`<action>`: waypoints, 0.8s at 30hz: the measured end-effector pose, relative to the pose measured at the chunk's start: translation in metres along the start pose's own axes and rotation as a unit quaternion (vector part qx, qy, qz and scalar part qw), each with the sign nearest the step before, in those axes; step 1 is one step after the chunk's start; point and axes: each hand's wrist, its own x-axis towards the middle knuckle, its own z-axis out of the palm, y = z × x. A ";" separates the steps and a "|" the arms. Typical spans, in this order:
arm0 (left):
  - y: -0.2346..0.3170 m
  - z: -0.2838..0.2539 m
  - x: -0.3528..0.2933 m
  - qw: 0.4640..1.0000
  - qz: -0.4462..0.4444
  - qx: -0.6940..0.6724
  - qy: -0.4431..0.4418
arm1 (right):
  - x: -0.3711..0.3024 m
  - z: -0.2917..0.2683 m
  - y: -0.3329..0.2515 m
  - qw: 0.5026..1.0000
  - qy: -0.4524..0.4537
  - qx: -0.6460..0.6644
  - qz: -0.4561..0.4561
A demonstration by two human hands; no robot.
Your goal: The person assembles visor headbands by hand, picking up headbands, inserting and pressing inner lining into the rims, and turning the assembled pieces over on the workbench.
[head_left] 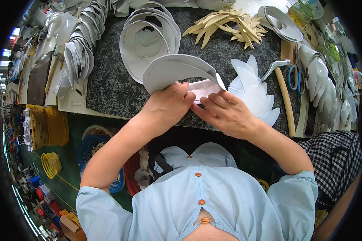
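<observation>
Both my hands hold a white shoe upper (pixel 173 70), a curved piece raised over the near edge of the dark speckled worktop (pixel 112 94). My left hand (pixel 169 104) is closed on its lower edge, the fingertips curled over it. My right hand (pixel 225 110) pinches the pale inner side by the right end; the thumb and fingers nearly meet those of the left. Just beyond stands a group of nested white uppers (pixel 128 50). Right of my right hand lies a fanned pile of translucent white curved pieces (pixel 249 86).
Beige curved strips (pixel 225 26) lie at the back. On the right are a hammer (pixel 285 100) with a wooden handle and blue-handled scissors (pixel 297 79). Stacked white pieces line the left (pixel 78 52) and right (pixel 319 78). Yellow (pixel 52 126) and blue baskets (pixel 88 150) stand below left.
</observation>
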 end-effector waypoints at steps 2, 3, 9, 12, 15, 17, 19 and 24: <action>-0.005 -0.004 0.003 0.999 -0.007 -0.014 -0.031 | 0.003 0.003 -0.003 1.000 -0.011 -0.004 0.029; -0.007 -0.007 0.006 0.998 -0.013 -0.029 -0.060 | 0.004 0.004 -0.005 0.998 -0.022 -0.010 0.058; -0.010 -0.017 0.023 0.993 -0.060 -0.056 -0.090 | 0.009 0.001 -0.004 0.997 -0.021 0.006 0.073; -0.016 -0.021 0.020 0.990 -0.053 -0.122 -0.054 | 0.005 0.003 0.001 0.998 0.003 -0.008 0.068; -0.022 -0.017 0.016 0.988 -0.050 -0.129 -0.067 | 0.007 0.000 0.004 0.998 -0.031 0.021 0.059; -0.025 -0.017 0.018 0.988 -0.048 -0.134 -0.066 | 0.010 0.000 0.006 0.999 -0.009 0.012 0.049; -0.027 -0.017 0.019 0.987 -0.047 -0.140 -0.064 | 0.012 0.001 0.005 0.999 0.012 0.004 0.038; -0.023 -0.013 0.025 0.993 -0.059 -0.081 -0.058 | 0.015 0.004 -0.005 0.996 0.006 -0.001 0.090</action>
